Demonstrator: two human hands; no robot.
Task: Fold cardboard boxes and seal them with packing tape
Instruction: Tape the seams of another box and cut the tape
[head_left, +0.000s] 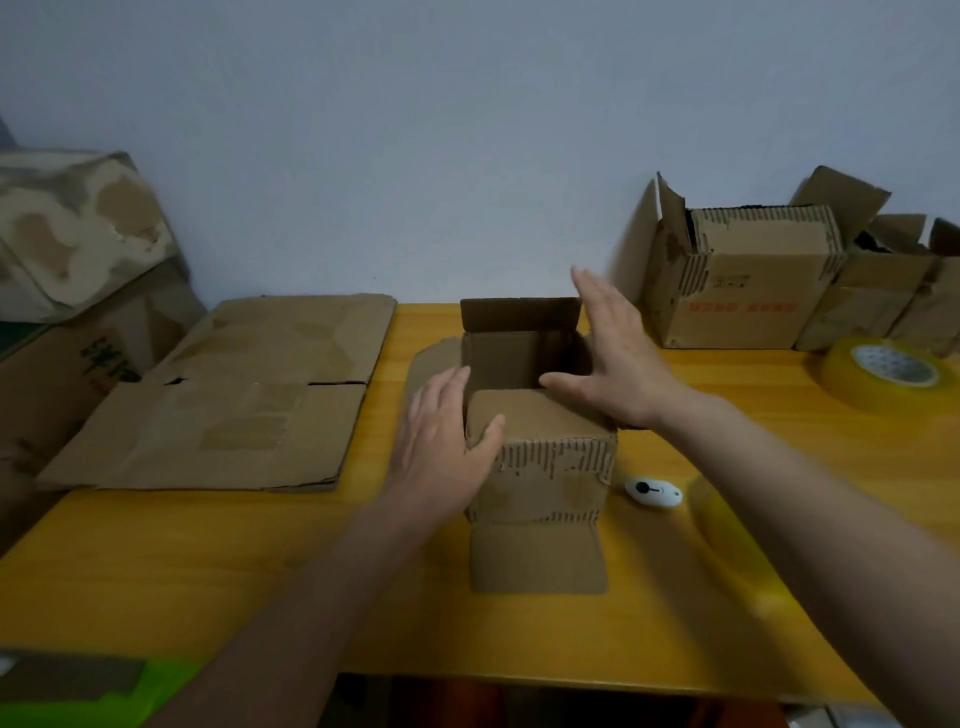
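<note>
Left hand (447, 431) and right hand (618, 358), fingers straight, flank the open box (540, 457).

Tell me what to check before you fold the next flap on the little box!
1. Small box upright on the table: ok.
2. Left hand steadying its left side: ok.
3. Right hand at the right flap: ok.
4. Near flap folded in: ok.
5. Far flap folded in: not ok, it stands up.
6. Tape roll nearby: ok.
</note>
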